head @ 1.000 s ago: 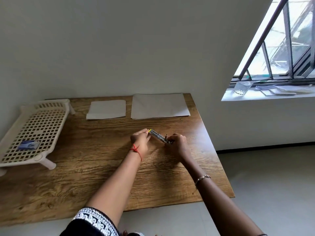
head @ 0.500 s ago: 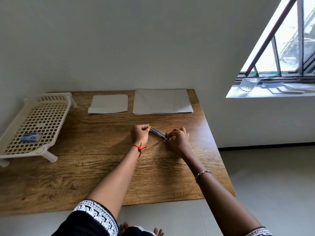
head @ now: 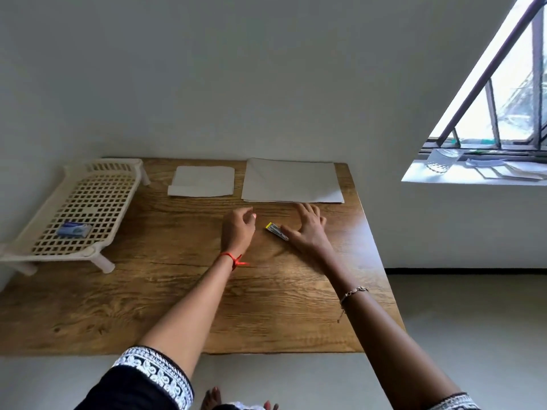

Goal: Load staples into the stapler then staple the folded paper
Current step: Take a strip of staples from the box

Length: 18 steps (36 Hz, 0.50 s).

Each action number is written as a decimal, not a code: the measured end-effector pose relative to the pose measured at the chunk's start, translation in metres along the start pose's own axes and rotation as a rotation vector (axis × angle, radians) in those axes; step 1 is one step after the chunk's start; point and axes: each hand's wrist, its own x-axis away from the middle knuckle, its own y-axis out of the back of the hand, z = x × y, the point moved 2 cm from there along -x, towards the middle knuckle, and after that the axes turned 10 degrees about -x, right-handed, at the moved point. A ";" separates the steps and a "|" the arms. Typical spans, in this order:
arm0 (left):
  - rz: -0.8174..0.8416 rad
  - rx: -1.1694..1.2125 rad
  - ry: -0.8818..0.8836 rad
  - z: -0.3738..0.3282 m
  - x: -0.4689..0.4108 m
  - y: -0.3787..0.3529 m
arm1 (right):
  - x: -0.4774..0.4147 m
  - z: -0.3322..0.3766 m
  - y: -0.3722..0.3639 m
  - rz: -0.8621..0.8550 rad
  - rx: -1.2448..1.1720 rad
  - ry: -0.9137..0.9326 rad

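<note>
- Right now my left hand hangs loosely curled over the table, fingers bent but closed on nothing.
- My right hand is spread flat and open, its thumb side just beside the stapler, perhaps touching its near end; it has no hold on it.
- So the stapler lies free on the wood between my two hands, toward the far right part of the table, slanting with its yellow tip pointing away and left.
- It looks like a small metal one, so I judge it light, stiff and a bit slick; I would pinch it by its long sides near the middle, thumb on top, leaving the yellow end clear.
- Whether staples are already inside, I cannot tell.
- Beyond my left hand, near the far edge, sits the folded paper: thin, limp, easy to slide, best pinned flat and lifted by a corner.
- Next to it toward the far right corner is a larger sheet.
- At the left edge stands a plastic rack holding a small blue box, likely the staples.
</note>
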 end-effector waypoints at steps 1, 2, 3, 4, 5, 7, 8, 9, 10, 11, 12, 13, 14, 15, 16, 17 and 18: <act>-0.014 -0.020 -0.024 0.000 -0.001 0.006 | -0.005 0.008 -0.001 -0.001 -0.006 0.039; -0.025 -0.035 -0.043 -0.001 -0.002 0.013 | -0.010 0.017 -0.003 0.004 -0.009 0.076; -0.028 -0.049 -0.057 0.000 -0.004 0.020 | -0.016 0.024 -0.007 0.015 -0.008 0.107; -0.034 -0.062 -0.081 0.001 -0.005 0.026 | -0.021 0.030 -0.011 0.025 -0.002 0.137; -0.040 -0.070 -0.106 0.002 -0.006 0.033 | -0.027 0.037 -0.017 0.032 0.009 0.165; -0.063 -0.084 -0.139 0.008 -0.011 0.047 | -0.037 0.050 -0.028 0.046 0.032 0.215; -0.077 -0.101 -0.146 0.013 -0.014 0.055 | -0.041 0.056 -0.034 0.054 0.039 0.241; -0.092 -0.130 -0.153 0.017 -0.017 0.062 | -0.045 0.064 -0.041 0.063 0.046 0.264; -0.114 -0.170 -0.167 0.022 -0.019 0.070 | -0.049 0.071 -0.047 0.070 0.051 0.283; -0.124 -0.205 -0.175 0.026 -0.021 0.078 | -0.053 0.078 -0.053 0.076 0.052 0.292; -0.133 -0.229 -0.180 0.029 -0.023 0.086 | -0.057 0.085 -0.060 0.085 0.048 0.297; -0.145 -0.238 -0.173 0.034 -0.025 0.095 | -0.060 0.092 -0.066 0.096 0.043 0.298; -0.169 -0.254 -0.170 0.040 -0.028 0.104 | -0.064 0.100 -0.073 0.106 0.042 0.306; -0.186 -0.279 -0.156 0.046 -0.031 0.115 | -0.068 0.108 -0.080 0.115 0.043 0.315; -0.195 -0.319 -0.150 0.053 -0.033 0.126 | -0.072 0.116 -0.088 0.128 0.043 0.324; -0.190 -0.344 -0.141 0.060 -0.034 0.137 | -0.076 0.125 -0.095 0.139 0.043 0.331; -0.191 -0.356 -0.142 0.066 -0.036 0.148 | -0.079 0.133 -0.102 0.150 0.042 0.340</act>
